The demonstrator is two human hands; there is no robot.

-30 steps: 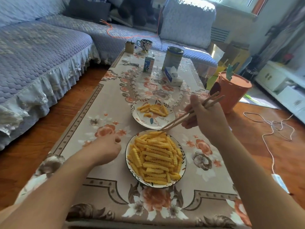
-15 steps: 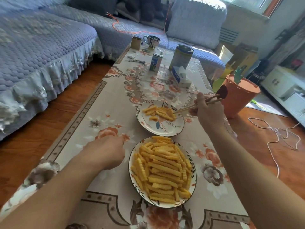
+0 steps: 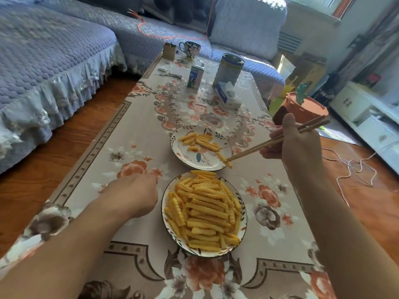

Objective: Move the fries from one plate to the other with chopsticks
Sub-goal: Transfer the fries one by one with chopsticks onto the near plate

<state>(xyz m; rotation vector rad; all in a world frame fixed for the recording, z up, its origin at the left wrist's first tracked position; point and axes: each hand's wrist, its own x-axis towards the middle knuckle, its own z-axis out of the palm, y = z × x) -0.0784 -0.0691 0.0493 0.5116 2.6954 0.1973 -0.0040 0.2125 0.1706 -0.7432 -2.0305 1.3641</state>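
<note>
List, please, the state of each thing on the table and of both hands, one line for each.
near plate: heaped with fries.
far plate: holds a few fries.
chopsticks: gripped by the right hand, tips pinching a fry.
fry: pinched over the far plate's near rim.
left hand: rests on the table beside the near plate, holds nothing.
mug: upright.
tin can: upright.
milk carton: upright.
tissue pack: opened, tissue sticking out.

Open tablecloth (image 3: 133,134): left of both plates and right of them. Gap between far plate (image 3: 185,157) and near plate (image 3: 165,214): narrow. Obstacles, far end: tin (image 3: 227,69), carton (image 3: 195,77), tissue pack (image 3: 226,96), mug (image 3: 191,48), well apart from plates.
</note>
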